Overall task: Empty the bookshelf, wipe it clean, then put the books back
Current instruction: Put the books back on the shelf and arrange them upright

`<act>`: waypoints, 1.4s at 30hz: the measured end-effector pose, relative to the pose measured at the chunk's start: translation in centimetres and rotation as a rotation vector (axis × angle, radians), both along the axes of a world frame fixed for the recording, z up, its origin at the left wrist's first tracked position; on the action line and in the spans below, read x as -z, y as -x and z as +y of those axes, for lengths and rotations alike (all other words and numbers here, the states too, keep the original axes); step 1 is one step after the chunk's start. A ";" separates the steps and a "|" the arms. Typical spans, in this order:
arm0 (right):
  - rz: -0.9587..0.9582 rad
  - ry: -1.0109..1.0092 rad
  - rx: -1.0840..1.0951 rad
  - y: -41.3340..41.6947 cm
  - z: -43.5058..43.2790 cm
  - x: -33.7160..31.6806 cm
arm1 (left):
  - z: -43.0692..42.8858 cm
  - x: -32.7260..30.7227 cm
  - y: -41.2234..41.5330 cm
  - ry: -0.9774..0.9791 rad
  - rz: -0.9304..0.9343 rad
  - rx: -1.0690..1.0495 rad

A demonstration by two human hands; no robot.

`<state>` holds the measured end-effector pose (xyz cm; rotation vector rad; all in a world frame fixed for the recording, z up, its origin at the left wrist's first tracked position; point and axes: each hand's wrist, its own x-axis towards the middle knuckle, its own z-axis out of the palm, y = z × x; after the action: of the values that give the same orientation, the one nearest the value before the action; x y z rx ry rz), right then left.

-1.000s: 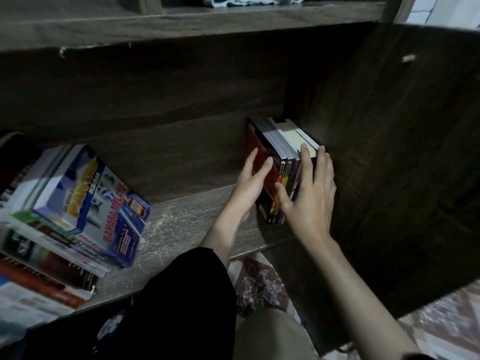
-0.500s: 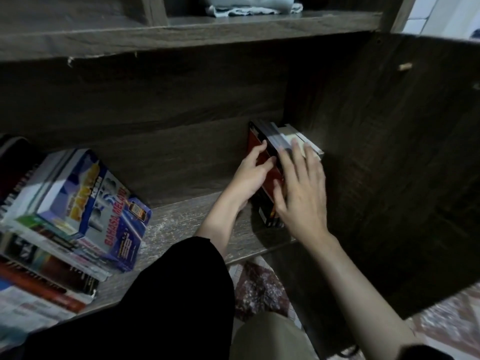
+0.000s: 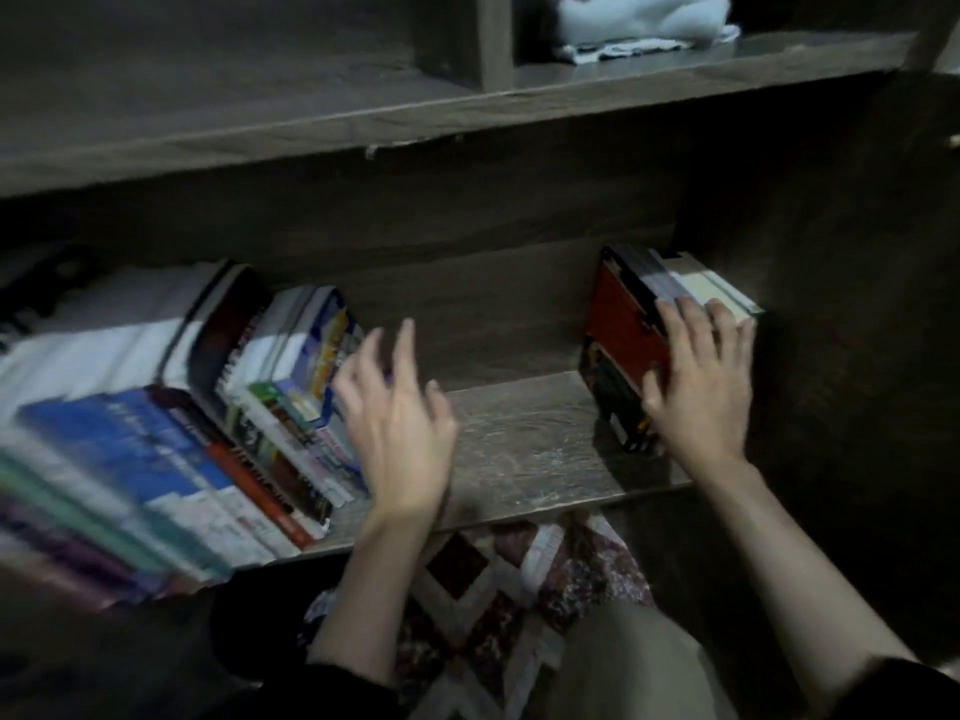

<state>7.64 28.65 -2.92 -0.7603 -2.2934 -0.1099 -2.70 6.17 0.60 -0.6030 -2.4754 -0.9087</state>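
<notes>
Bracing the upright books at the right end of the shelf board, the right hand lies flat over their spines and tops. Its fingers are straight and close together, pressing rather than gripping. The left hand hangs above the middle of the shelf board with fingers spread wide, holding nothing, just beside the leaning books that crowd the board's left part.

The likeliest trouble is that slanted row. Nothing props its free end, so a careless pull on one volume could send its neighbours sliding along the board or off its front edge onto the rug below. The upright books have only the side panel and the palm behind them, and may topple leftward if the palm lifts.

Bare board lies between the two groups, enough to slide books across. Headroom is tight, since the upper shelf overhangs the board. A pale cloth sits higher up, out of the way.
</notes>
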 end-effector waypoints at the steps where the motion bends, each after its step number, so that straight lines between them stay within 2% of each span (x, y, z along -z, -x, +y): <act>1: 0.011 0.017 -0.006 0.1 -0.1 -0.1 | -2.1 0.3 0.6 0.045 0.069 -0.108; 3: 0.027 0.045 -0.016 0.2 -0.3 -0.1 | -5.1 0.5 1.7 0.136 0.072 -0.259; 7: 0.014 0.093 -0.013 0.3 -0.6 -0.3 | -7.7 0.3 2.8 0.273 0.007 -0.363; 14: 0.014 0.098 -0.005 0.3 -0.8 -0.4 | -6.8 0.1 3.0 0.305 -0.076 -0.420; 19: 0.012 0.113 0.001 0.4 -0.8 -0.3 | -6.4 0.1 3.1 0.286 0.055 -0.411; 22: -0.001 0.109 -0.012 0.3 -0.7 -0.4 | -5.8 -0.8 3.8 0.236 -0.092 -0.326; 26: -0.012 0.099 -0.009 0.2 -0.6 -0.4 | -4.5 -1.2 4.8 -0.018 -0.310 -0.171; 31: -0.018 0.111 -0.013 0.2 -0.7 -0.4 | -1.5 -0.2 3.9 -0.107 -0.274 -0.040; 36: 0.012 0.108 -0.005 -0.1 -0.5 -0.7 | 4.0 0.0 1.2 -0.086 -0.287 0.038; 42: 0.052 0.216 -0.047 -1.1 -0.6 -2.3 | 11.8 -0.7 -3.2 -0.108 -0.399 0.186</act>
<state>8.71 28.03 -0.63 -0.8072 -2.2952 0.1799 0.55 17.95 1.30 -0.6776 -2.7246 -1.3387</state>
